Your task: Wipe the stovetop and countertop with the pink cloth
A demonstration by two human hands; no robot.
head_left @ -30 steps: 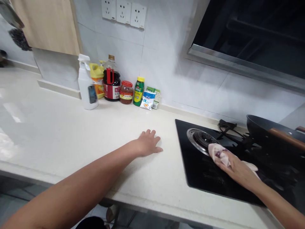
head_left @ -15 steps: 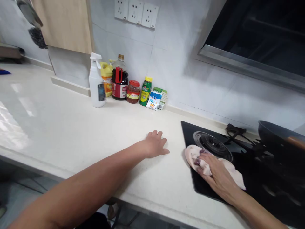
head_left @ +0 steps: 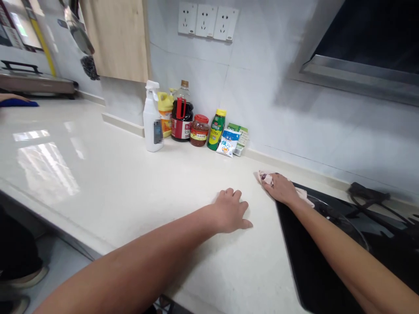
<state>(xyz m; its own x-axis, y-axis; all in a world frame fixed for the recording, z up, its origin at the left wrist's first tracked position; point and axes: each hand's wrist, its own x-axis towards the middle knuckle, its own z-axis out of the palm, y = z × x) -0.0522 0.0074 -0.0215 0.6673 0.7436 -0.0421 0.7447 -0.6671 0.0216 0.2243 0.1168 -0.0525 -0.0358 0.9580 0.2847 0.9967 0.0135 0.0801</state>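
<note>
Our left hand lies flat on the pale countertop, fingers spread, grasping nothing. Our right hand, at two o'clock from it, presses down on a pinkish cloth at the far left corner of the black hob; how tightly the fingers grip we cannot tell. At eleven o'clock, against the wall, stand a white spray bottle, a dark sauce bottle, a red-lidded jar and a green bottle.

The right hand presses a pale pink crumpled cloth onto the cream stone countertop beside the black glass hob, while the left hand lies flat nearby.
</note>
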